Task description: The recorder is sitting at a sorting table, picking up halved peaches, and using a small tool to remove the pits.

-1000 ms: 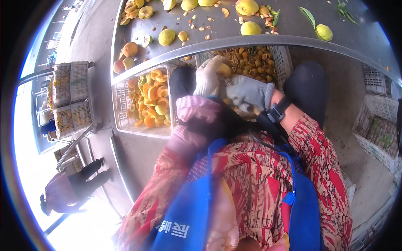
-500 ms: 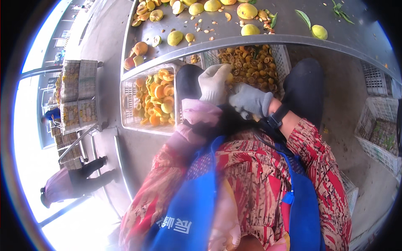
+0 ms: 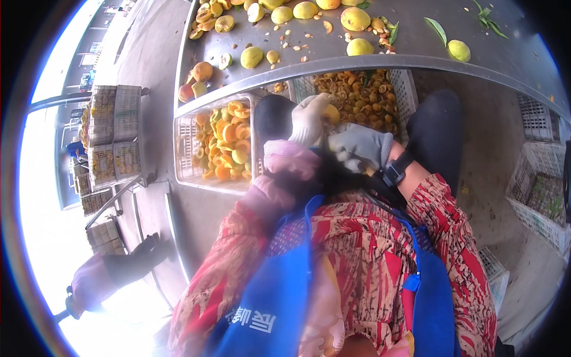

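Observation:
My left hand [image 3: 309, 120], in a white knit glove, is closed with a yellow peach [image 3: 332, 113] at its fingertips. Close beside it, my right hand [image 3: 360, 146] wears a grey-coated glove and has its fingers curled in. What those fingers hold is too dark and small to name. Both hands are over my lap, in front of a white crate [image 3: 407, 98] filled with small brownish-orange fruit pieces. To the left of my knee, another white crate [image 3: 185, 172] is heaped with halved orange peaches [image 3: 226, 143].
Ahead runs a metal table [image 3: 404, 35] carrying whole peaches [image 3: 355, 19], loose pits and green leaves [image 3: 437, 30]. White crates [image 3: 538, 202] stand on the floor at right. Stacked crates [image 3: 113, 131] rest on a cart at far left, near a walking person [image 3: 101, 276].
My hands have shifted slightly, and more of the peach shows between them. At the far left, the person has moved along. The whole view has shifted a little.

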Tool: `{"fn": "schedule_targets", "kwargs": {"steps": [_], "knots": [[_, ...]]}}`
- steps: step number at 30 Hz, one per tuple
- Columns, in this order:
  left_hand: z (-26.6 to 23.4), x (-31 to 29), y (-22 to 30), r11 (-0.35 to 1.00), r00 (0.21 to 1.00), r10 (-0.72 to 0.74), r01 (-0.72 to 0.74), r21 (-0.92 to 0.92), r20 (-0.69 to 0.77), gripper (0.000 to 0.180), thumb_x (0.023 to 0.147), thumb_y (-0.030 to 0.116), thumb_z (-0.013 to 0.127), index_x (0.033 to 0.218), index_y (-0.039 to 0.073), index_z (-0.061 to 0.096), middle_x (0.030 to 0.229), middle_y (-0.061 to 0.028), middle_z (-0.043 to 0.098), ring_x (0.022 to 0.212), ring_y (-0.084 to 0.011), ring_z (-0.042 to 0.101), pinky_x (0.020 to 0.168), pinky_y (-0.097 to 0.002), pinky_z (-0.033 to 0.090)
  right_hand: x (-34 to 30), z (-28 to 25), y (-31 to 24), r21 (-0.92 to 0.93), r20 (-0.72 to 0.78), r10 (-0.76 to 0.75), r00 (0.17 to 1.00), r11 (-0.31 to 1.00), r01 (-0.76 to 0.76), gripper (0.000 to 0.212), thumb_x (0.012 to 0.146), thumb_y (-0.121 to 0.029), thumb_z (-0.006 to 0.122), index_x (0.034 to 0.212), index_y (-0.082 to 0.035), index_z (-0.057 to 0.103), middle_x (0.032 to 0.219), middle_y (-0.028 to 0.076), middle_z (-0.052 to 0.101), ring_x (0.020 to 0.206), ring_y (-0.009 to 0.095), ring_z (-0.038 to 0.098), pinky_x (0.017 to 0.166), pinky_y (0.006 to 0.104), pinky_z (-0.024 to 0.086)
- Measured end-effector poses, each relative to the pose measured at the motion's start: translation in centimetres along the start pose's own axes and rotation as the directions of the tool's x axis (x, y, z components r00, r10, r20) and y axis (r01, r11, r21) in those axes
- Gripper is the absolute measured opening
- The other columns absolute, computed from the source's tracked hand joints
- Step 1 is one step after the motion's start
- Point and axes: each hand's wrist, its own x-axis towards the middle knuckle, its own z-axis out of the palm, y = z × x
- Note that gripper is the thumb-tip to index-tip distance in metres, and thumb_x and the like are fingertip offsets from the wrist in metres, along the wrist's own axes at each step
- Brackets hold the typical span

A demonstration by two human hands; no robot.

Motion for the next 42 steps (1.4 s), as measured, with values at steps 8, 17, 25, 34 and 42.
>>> {"fn": "schedule_targets", "kwargs": {"steps": [8,17,25,34,42], "knots": [[1.4,0.1,0.8,0.995,0.976,-0.072,0.084,-0.049,0.204,0.026,0.093,0.027,0.060,0.102,0.002,0.064,0.081,-0.0101,0.065,0.061,-0.0189,0.058,0.052,-0.0299,0.048,-0.5,-2.4,1.0,0.149,0.321,-0.031,0.947,0.989,-0.018,0.024,0.097,-0.023,0.051,0.074,-0.019,0.046,0.057,-0.010,0.036,0.039,0.004,0.031,0.036,0.0205,0.022],[3.9,1.6,1.6,0.957,0.994,0.010,0.021,-0.288,0.106,0.046,0.095,0.044,0.057,0.104,0.000,0.066,0.087,-0.0092,0.066,0.071,-0.0200,0.063,0.062,-0.0322,0.052,-3.8,-0.8,0.9,0.101,0.245,-0.191,0.951,0.980,0.171,0.019,0.098,-0.020,0.050,0.091,-0.003,0.058,0.054,-0.006,0.038,0.037,0.005,0.034,0.034,0.0212,0.023],[-8.7,0.4,5.9,0.905,0.822,0.426,-0.384,0.184,-0.379,0.029,0.090,0.025,0.066,0.101,-0.001,0.071,0.089,-0.0082,0.070,0.083,-0.0196,0.067,0.074,-0.0304,0.052,0.7,-2.8,2.3,-0.940,-0.280,-0.231,0.932,-0.133,-0.315,0.037,0.094,-0.034,0.052,0.117,-0.008,0.065,0.112,0.015,0.067,0.103,0.032,0.064,0.087,0.0400,0.049],[-19.2,9.1,9.5,0.420,0.815,0.579,-0.323,0.848,0.024,0.049,0.093,0.033,0.059,0.135,0.011,0.051,0.123,-0.0113,0.061,0.111,-0.0274,0.059,0.096,-0.0366,0.047,8.2,-8.5,8.0,-0.774,0.038,-0.172,0.984,-0.628,-0.080,0.025,0.085,-0.013,0.051,0.087,-0.014,0.076,0.081,0.006,0.071,0.070,0.023,0.068,0.061,0.0357,0.054],[-15.6,20.2,10.2,-0.436,0.919,0.155,-0.265,0.860,0.361,0.042,0.092,0.036,0.052,0.127,0.014,0.054,0.125,-0.0128,0.059,0.111,-0.0311,0.061,0.093,-0.0424,0.049,2.7,-4.4,3.7,-0.878,-0.470,-0.437,0.767,0.318,-0.357,0.036,0.085,-0.022,0.053,0.116,-0.008,0.065,0.112,0.015,0.068,0.104,0.031,0.066,0.088,0.0412,0.051]]}}
